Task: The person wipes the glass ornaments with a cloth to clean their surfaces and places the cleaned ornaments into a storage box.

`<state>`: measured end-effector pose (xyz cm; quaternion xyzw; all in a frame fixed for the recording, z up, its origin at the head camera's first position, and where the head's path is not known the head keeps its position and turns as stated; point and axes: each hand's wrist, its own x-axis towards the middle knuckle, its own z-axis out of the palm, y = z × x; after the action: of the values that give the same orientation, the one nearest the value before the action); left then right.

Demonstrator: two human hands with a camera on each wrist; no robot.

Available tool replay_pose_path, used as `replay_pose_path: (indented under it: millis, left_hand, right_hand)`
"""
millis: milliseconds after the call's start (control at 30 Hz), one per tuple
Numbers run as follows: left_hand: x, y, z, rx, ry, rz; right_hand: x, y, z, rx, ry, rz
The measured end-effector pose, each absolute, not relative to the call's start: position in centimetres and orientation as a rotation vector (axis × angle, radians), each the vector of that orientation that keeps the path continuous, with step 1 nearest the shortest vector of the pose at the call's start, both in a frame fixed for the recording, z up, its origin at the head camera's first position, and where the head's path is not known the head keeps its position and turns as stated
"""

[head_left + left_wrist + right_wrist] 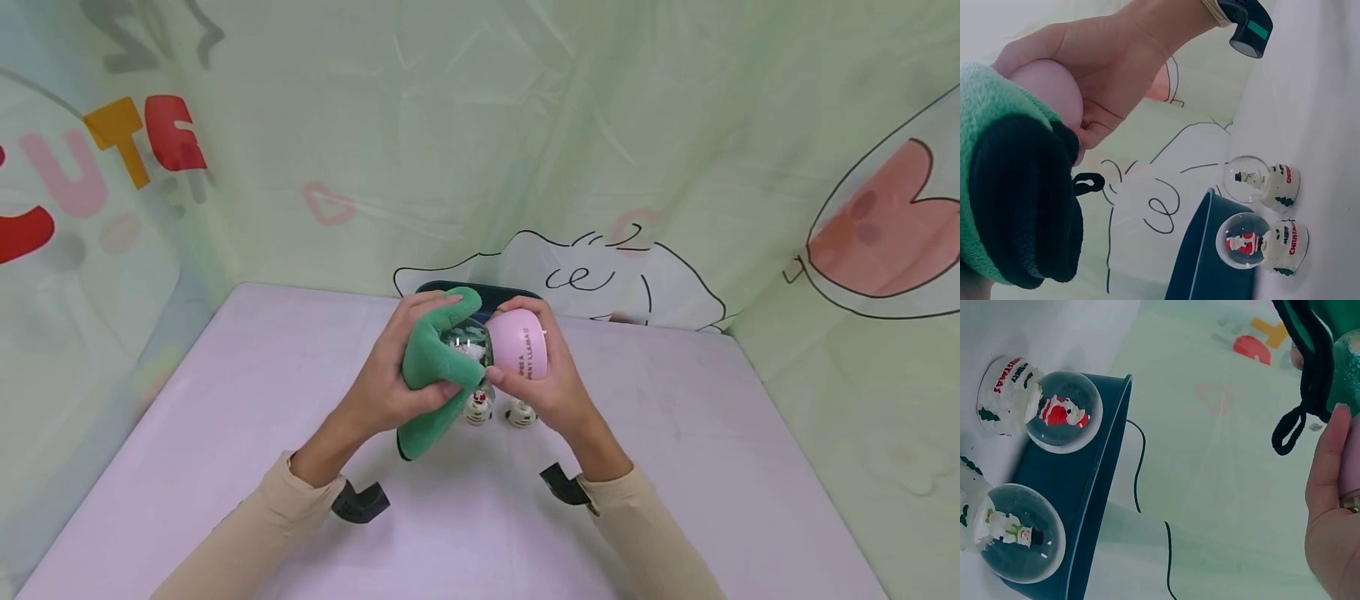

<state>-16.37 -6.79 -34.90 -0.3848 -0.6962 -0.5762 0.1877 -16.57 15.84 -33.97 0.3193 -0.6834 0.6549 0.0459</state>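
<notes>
In the head view my left hand point(386, 375) grips a green plush cloth point(429, 362) folded around the glass dome point(468, 340) of a snow globe. My right hand point(558, 392) holds the same globe by its pink lettered base point(519, 342), tilted on its side above the table. The left wrist view shows the cloth's dark underside point(1025, 194) with a small hanging loop point(1089, 183). Below the hands stand two small Christmas snow globes with white bases: one has a Santa figure point(1242, 244), the other a snowman point(1009, 528).
A dark blue bin point(487, 293) stands behind the small globes, near the table's back edge. The pale lilac table point(675, 433) is enclosed by printed curtains point(450, 125). Black wrist cameras point(362, 504) stick out from both sleeves.
</notes>
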Motion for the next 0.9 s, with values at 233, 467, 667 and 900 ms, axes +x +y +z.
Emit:
replay_pose_path:
  millis: [233,467,667,900]
  left_hand:
    - [-16.48,-6.99,-34.89,-1.068,-1.961,-1.618]
    - [-16.52,-7.19,-34.96,-1.040,-1.976,-1.660]
    - [-16.60,-7.29,-34.95,-1.001,-1.966,-1.763]
    - [-16.59,-7.54,-34.94,-0.997,-1.947,-1.828]
  right_hand:
    - [-16.46,15.77,-34.00,0.983,-2.113,1.857]
    - [-16.49,15.92,-33.92,0.987,-2.173,1.807]
    - [-16.60,16.18,-33.82,1.060,-2.207,1.792]
    - [-17.01,16.65,-33.69,1.225,-2.234,1.582]
